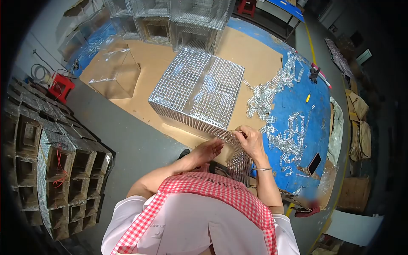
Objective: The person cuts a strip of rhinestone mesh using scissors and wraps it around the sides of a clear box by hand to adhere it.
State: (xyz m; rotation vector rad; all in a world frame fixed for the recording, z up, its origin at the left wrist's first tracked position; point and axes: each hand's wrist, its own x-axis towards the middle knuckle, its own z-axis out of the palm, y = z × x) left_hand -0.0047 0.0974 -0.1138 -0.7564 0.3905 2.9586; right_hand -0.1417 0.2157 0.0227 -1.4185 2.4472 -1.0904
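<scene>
A large box covered with rows of shiny beads (199, 85) stands on brown cardboard, with a smooth clear strip across its top. My right hand (250, 142) is at the box's near right corner, thumb and fingers pinched on a bead strip. More bead strips (240, 165) hang below that hand towards my lap. Near the lower front side of the box is my left hand (208, 151), palm turned inward and fingers slightly curled, with nothing visible in it. Whether it touches the box is unclear.
Loose bead strips (295, 131) lie on the blue table (276, 170) to the right, with a phone (314, 164) and a yellow-handled tool (308, 98). A clear box (117, 74) sits at left. Clear cases (199, 15) stand behind; stacked frames (63, 170) fill the left.
</scene>
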